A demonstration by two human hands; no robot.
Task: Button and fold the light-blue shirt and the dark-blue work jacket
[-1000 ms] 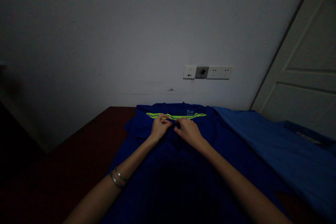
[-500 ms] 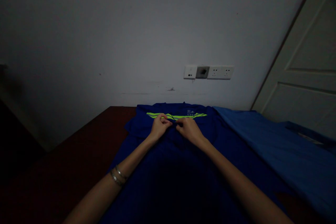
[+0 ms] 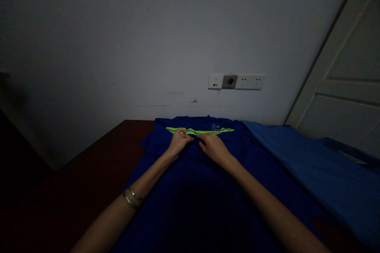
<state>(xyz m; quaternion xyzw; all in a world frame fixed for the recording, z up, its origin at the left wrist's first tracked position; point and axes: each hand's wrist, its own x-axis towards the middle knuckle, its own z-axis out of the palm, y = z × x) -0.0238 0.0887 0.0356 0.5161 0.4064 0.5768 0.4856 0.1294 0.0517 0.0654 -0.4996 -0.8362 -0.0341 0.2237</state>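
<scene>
A dark blue work jacket (image 3: 160,142) lies spread over the dark red table, its collar end by the wall. Across its chest runs a yellow-green reflective stripe (image 3: 222,131), with small pale print above the stripe's right part. My left hand (image 3: 179,142) pinches the front edge of the jacket just below the stripe. Close beside it, my right hand (image 3: 212,145) has its fingers closed on the same front opening. The fingertips nearly meet; any button between them is too small and dark to make out. Two bracelets circle my left wrist.
A lighter blue cloth (image 3: 299,154) lies to the right, partly against the jacket. Dark red tabletop (image 3: 118,146) shows at the left. Behind stands a pale wall with a row of sockets (image 3: 236,82); a panelled door (image 3: 344,87) is at the right.
My left fingers have shifted slightly and pinch closer together at the jacket's front edge. My right hand has turned a little; the jacket lies as before.
</scene>
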